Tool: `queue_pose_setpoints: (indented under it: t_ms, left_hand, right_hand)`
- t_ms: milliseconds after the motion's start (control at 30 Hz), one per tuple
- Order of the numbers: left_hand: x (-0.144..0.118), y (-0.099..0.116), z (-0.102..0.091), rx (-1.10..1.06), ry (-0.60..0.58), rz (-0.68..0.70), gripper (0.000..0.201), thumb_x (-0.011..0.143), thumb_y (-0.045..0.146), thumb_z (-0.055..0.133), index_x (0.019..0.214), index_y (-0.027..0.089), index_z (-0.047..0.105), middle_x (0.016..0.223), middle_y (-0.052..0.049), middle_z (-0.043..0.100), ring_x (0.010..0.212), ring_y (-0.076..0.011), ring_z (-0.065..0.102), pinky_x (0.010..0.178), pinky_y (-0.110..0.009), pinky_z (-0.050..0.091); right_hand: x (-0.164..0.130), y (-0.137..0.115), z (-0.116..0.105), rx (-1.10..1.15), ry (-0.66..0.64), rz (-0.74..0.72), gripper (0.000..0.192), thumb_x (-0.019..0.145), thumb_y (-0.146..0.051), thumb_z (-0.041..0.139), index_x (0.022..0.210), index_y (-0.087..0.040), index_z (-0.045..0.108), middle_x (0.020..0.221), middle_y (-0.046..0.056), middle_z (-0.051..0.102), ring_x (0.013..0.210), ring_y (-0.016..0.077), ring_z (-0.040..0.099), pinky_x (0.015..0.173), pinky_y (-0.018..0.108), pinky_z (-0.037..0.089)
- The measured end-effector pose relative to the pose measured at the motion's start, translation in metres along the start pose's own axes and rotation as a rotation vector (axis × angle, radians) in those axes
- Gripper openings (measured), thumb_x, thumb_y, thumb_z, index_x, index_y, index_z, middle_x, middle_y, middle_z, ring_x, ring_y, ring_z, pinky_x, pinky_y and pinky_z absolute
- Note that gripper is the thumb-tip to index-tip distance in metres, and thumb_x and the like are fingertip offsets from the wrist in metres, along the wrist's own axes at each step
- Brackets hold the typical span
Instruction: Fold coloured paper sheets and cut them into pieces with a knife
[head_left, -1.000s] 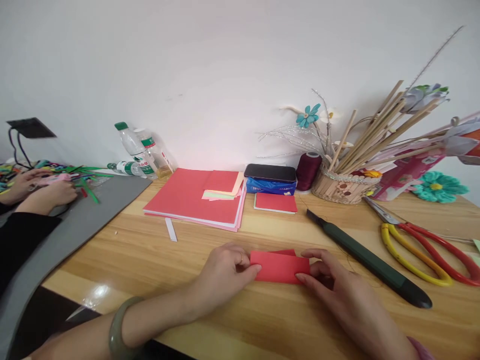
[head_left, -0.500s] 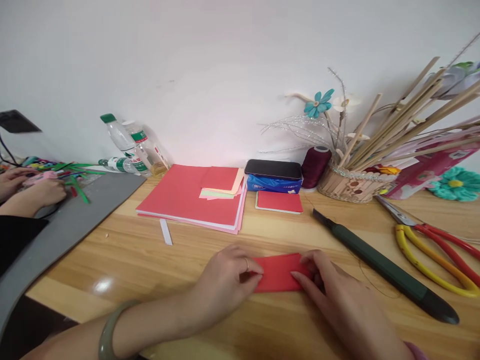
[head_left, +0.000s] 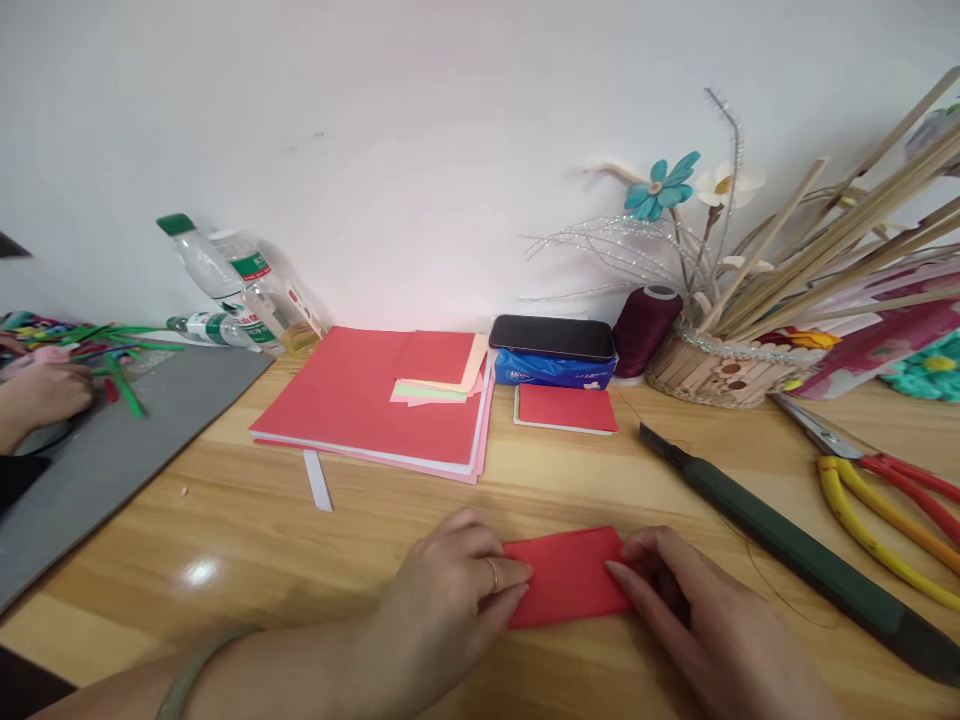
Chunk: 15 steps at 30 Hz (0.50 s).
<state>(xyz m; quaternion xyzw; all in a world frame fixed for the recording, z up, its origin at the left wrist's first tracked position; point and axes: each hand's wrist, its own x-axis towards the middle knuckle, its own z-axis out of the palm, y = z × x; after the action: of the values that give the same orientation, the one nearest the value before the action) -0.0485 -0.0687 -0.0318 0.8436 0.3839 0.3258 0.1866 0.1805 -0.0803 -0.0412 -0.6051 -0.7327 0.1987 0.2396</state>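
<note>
Left hand: my left hand [head_left: 450, 590] presses fingertips down on the left end of the red paper [head_left: 568, 577].
Right hand: my right hand [head_left: 697, 620] pins the paper's right end, fingers curled.
Paper: flat on the table [head_left: 262, 530], near its front edge, centre.
Cutter: dark knife [head_left: 795, 550] lies just to the right.
Scissors: scissors [head_left: 885, 500] at the right edge.

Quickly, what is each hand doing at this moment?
Left hand: fingers pressed on the left end of the red paper.
Right hand: fingertips on its right end.
</note>
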Motion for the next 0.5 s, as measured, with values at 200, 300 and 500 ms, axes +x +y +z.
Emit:
queue_pose_setpoints:
  t_ms: [200,300,500]
  left_hand:
    - [-0.0005,-0.0015,0.0004,0.073,0.026,0.052,0.023,0.089,0.017,0.047,0.082,0.017,0.068,0.061,-0.003,0.057,0.059,-0.0133,0.048,0.053,-0.022,0.043]
    - [-0.0011,-0.0020,0.0004,0.111,0.047,0.073,0.024,0.090,0.017,0.045,0.084,0.018,0.068,0.059,-0.002,0.056,0.058,-0.0130,0.047,0.052,-0.021,0.042]
    - [-0.0036,-0.0042,-0.0001,0.073,0.039,0.039,0.018,0.088,0.017,0.049,0.084,0.019,0.066,0.061,-0.001,0.059,0.060,-0.0134,0.049,0.053,-0.021,0.042]
  right_hand:
    - [-0.0016,0.0048,0.0018,-0.132,-0.027,-0.069,0.022,0.088,-0.043,0.040,0.079,-0.027,0.052,0.072,-0.002,0.065,0.059,0.0146,0.063,0.049,0.025,0.048]
    - [-0.0012,0.0062,0.0033,-0.165,-0.004,-0.110,0.023,0.089,-0.042,0.039,0.079,-0.026,0.053,0.072,-0.001,0.065,0.060,0.0150,0.064,0.050,0.025,0.049]
    - [0.0016,0.0056,0.0000,-0.088,0.027,-0.243,0.016,0.088,-0.038,0.045,0.082,-0.027,0.055,0.072,-0.002,0.065,0.061,0.0126,0.064,0.052,0.019,0.050]
